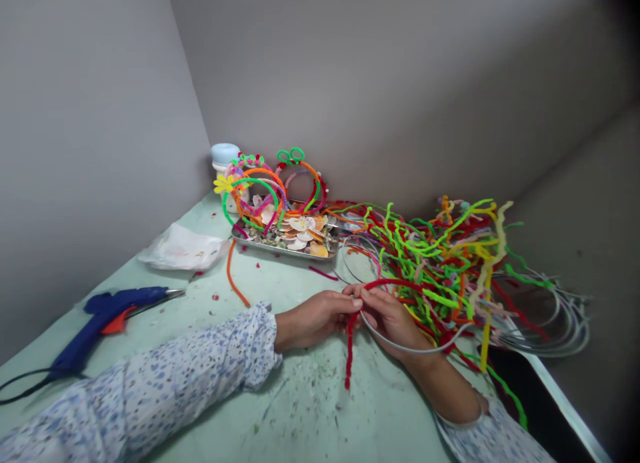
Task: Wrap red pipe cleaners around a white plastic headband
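Note:
Both hands meet over the table at a headband. Its thin grey band (405, 348) curves below my right wrist, while its upper arc is covered in red fuzzy pipe cleaner (395, 283) with a bright green stretch towards the right. My left hand (320, 316) is closed, thumb and fingers pinching the red pipe cleaner at the band's left end. A loose red tail (349, 359) of it dangles below the fingertips. Beside it, my right hand (393, 316) is curled round the same end of the headband, its fingertips touching the left ones and partly hidden.
A blue glue gun (95, 333) lies at left, near a clear plastic bag (185, 247). Behind my hands, a metal tray (285, 251) holds shells and finished headbands (255, 181), with a blue-lidded jar (225, 154) beside it. Tangled pipe cleaners (425, 249) and bare bands (565, 329) lie right.

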Tool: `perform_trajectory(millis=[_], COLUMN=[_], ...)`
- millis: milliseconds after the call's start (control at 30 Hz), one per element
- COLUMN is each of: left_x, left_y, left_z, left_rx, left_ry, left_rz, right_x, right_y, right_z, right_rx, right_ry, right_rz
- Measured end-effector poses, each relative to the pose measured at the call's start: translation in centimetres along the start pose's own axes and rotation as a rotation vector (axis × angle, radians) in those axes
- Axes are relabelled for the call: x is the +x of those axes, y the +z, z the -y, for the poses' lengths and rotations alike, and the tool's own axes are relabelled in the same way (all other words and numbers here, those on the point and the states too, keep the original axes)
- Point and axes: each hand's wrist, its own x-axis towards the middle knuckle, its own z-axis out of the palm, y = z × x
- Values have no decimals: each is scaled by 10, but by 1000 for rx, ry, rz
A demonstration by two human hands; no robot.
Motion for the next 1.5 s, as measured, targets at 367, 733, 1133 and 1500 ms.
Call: perform_trajectory(millis=[367,733,1133,1500], left_x=[0,3,5,5], left_y=[0,5,7,4], left_z=[-1,-3,-1,-1], left_rx=[48,162,269,285], left_ry=[-60,-86,-48,-32], left_rz=[19,-42,-125,-154], right_x=[1,3,2,-4], right_y=[-4,-12,-18,-5], right_z=[-1,-5,-7,2], right_rx=[-34,-100,-307,-519], right_ry=[17,-27,-176,-295], right_rz=[72,41,-11,-74])
